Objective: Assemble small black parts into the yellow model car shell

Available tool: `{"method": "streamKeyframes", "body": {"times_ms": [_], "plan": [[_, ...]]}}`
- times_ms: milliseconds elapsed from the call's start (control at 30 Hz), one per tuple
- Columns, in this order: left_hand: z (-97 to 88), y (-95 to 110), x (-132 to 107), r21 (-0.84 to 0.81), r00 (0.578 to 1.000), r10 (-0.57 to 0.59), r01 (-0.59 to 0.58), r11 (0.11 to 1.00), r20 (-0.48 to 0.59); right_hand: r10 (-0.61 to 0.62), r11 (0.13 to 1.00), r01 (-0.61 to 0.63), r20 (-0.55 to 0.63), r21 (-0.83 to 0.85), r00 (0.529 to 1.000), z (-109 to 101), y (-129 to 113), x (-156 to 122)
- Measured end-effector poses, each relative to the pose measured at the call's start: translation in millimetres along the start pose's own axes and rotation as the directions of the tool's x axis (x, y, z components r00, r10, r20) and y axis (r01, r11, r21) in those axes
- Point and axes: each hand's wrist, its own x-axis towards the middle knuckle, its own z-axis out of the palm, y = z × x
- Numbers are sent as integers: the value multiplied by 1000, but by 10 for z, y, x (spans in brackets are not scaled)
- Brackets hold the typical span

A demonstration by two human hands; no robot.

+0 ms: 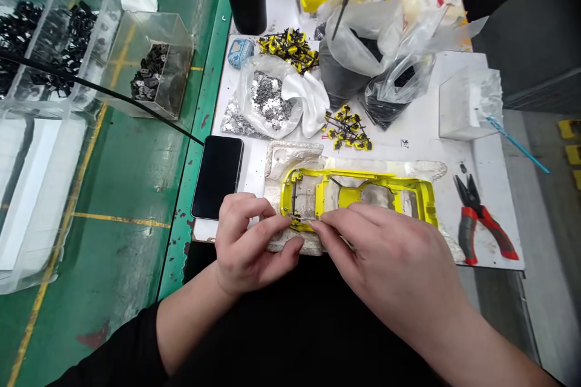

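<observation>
A yellow plastic toy car body lies with its inner side up in an off-white, worn cradle. My left hand rests at its near left corner. The index fingertip presses by a small dark part there, while the thumb stands apart and the other fingers curl. Just right of that corner, my right hand pinches thumb and index finger together over the near edge. What sits in the pinch is too small to make out. The right palm hides part of the car body's near side.
A screwdriver bit hangs overhead. Behind the cradle are a bag of silvery metal pieces, yellow-black parts and bags of black bits. A phone lies left, pliers right. Parts bins stand far left.
</observation>
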Motion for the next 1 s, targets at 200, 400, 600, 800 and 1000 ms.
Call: {"method": "streamKeyframes", "body": {"times_ms": [200, 400, 600, 800, 1000], "plan": [[-10, 6, 11, 21, 999, 7, -8, 1000, 33, 17, 1000, -18, 32, 15, 999, -2, 1, -5], [-10, 4, 4, 31, 999, 1, -3, 1000, 41, 29, 999, -31, 59, 24, 998, -2, -3, 16], [-14, 14, 22, 32, 998, -12, 10, 999, 55, 41, 998, -43, 51, 39, 998, 8, -7, 17], [-11, 6, 14, 21, 999, -4, 3, 1000, 50, 37, 999, -38, 37, 34, 999, 18, 0, 17], [-3, 4, 9, 14, 999, -9, 8, 1000, 54, 39, 998, -41, 40, 52, 998, 21, -7, 24]]}}
